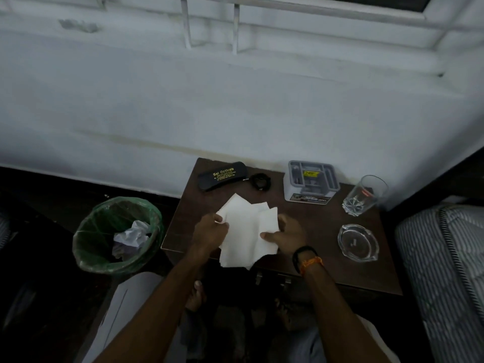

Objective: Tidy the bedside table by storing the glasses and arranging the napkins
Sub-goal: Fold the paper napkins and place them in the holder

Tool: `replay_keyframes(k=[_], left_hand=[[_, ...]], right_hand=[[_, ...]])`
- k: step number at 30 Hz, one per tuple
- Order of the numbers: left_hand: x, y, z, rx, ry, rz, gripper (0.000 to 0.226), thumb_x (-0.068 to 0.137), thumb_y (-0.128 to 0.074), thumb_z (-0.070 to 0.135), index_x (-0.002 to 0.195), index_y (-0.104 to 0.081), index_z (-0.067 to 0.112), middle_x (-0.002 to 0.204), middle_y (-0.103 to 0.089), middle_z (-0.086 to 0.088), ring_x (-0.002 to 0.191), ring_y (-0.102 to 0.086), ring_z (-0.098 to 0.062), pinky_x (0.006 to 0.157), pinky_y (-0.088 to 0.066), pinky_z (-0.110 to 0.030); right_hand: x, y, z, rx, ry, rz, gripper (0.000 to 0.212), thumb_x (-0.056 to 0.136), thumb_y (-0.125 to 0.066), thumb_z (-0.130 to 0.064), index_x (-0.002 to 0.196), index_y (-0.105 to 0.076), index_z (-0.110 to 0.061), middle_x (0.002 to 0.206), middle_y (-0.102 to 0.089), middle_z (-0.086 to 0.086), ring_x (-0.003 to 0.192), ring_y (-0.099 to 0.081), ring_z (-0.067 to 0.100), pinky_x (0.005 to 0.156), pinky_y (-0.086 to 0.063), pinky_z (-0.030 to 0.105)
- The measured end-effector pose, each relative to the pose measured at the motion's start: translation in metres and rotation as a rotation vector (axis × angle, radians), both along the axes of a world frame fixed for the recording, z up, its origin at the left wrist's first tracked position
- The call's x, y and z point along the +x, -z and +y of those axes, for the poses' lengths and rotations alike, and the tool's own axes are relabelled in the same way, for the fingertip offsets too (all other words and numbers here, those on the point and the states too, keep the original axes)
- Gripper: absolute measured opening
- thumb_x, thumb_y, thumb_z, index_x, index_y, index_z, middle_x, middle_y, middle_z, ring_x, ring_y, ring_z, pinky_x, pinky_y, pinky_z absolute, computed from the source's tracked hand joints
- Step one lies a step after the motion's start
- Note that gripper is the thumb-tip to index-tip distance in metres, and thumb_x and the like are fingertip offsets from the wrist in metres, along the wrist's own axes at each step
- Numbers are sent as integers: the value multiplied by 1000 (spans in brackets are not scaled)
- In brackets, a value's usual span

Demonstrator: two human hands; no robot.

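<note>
Both hands grip the loose napkins at the near edge of the bedside table; glasses look stored, napkins not yet squared.

Your left hand [209, 233] pinches the left side of the napkins [246, 231] and your right hand [285, 233] clamps their right side; the sheets are fanned and overhang the near edge of the bedside table [314, 231], so I judge the arranging about half done. Beyond the napkins, at the table's far left corner, the black glasses case [222, 176] lies closed, printed "Sai Opticals" in yellow; smaller lines under it are unreadable. Whether the glasses are inside cannot be told. Far right of the napkins, a grey box [311, 183] carries a yellow sticker, illegible.
</note>
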State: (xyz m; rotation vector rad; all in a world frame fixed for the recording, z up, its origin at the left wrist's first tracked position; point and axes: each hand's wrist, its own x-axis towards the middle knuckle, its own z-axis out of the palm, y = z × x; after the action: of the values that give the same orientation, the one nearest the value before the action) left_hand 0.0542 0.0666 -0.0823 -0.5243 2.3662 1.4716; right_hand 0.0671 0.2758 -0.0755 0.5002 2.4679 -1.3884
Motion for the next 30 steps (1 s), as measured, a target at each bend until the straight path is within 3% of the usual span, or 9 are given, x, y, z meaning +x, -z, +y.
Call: replay_keyframes(k=[4, 6, 8, 11, 14, 18, 24, 26, 30], left_hand=[[-3, 6, 4, -56, -4, 30, 32, 89, -61, 20, 120, -61, 10, 120, -63, -10, 105, -62, -27, 86, -52, -33], [-7, 9, 3, -80, 2, 43, 29, 89, -60, 18, 117, -63, 11, 120, -64, -10, 103, -61, -24, 81, -48, -28], [-13, 11, 1, -72, 11, 48, 28, 88, -60, 19, 115, -64, 12, 119, -65, -9, 106, -61, -25, 86, -49, -29], [-21, 10, -1, -52, 15, 34, 28, 87, -62, 21, 114, -64, 12, 118, -65, -8, 107, -62, -26, 94, -52, -37], [-27, 12, 0, -62, 60, 33, 30, 87, -65, 23, 115, -63, 12, 113, -64, -5, 105, -63, -25, 93, -53, -40], [-32, 12, 1, -80, 135, 6, 42, 85, -71, 29, 121, -56, 13, 112, -62, -5, 101, -64, -26, 91, -55, -43], [-40, 10, 5, -50, 182, -13, 61, 79, -77, 35, 128, -48, 15, 117, -60, -9, 105, -63, -28, 90, -56, -48], [-46, 8, 8, -11, 161, -11, 66, 79, -78, 32, 133, -45, 12, 123, -57, -12, 108, -61, -28, 89, -56, -49], [-54, 0, 20, 121, 109, -63, 67, 81, -78, 29, 135, -42, 14, 122, -56, -8, 105, -62, -24, 81, -60, -41]], right_hand=[[0, 5, -7, 171, -74, 84, 13, 78, -77, -22, 78, -64, -16, 80, -65, -1, 76, -60, 16, 66, -45, 27], [-3, 10, -7, 245, -73, 94, 30, 81, -72, -29, 65, -57, -9, 64, -59, 5, 63, -54, 18, 57, -40, 29], [-9, 10, -8, 234, -54, 112, 31, 83, -70, -31, 68, -60, -5, 66, -63, 10, 63, -57, 21, 56, -41, 30], [-21, 6, -7, 180, -70, 124, 31, 85, -71, -27, 62, -57, -13, 60, -58, 0, 59, -52, 12, 49, -34, 17], [-27, 7, -5, 175, -94, 116, 42, 85, -72, -28, 55, -46, -17, 54, -47, -4, 53, -44, 8, 44, -29, 16], [-33, 11, 1, 98, -62, 133, 26, 83, -75, -28, 72, -65, -7, 74, -69, 6, 67, -60, 16, 54, -39, 21], [-39, 17, 14, 60, 20, 158, 45, 84, -72, -37, 80, -60, 6, 83, -66, 23, 67, -59, 26, 61, -43, 31], [-43, 20, 23, 21, 61, 162, 45, 85, -69, -42, 88, -64, 3, 89, -69, 20, 80, -65, 31, 74, -55, 40], [-50, 25, 37, -128, 151, 53, 22, 87, -69, -39, 88, -74, -17, 95, -74, 3, 90, -69, 25, 89, -55, 50]])
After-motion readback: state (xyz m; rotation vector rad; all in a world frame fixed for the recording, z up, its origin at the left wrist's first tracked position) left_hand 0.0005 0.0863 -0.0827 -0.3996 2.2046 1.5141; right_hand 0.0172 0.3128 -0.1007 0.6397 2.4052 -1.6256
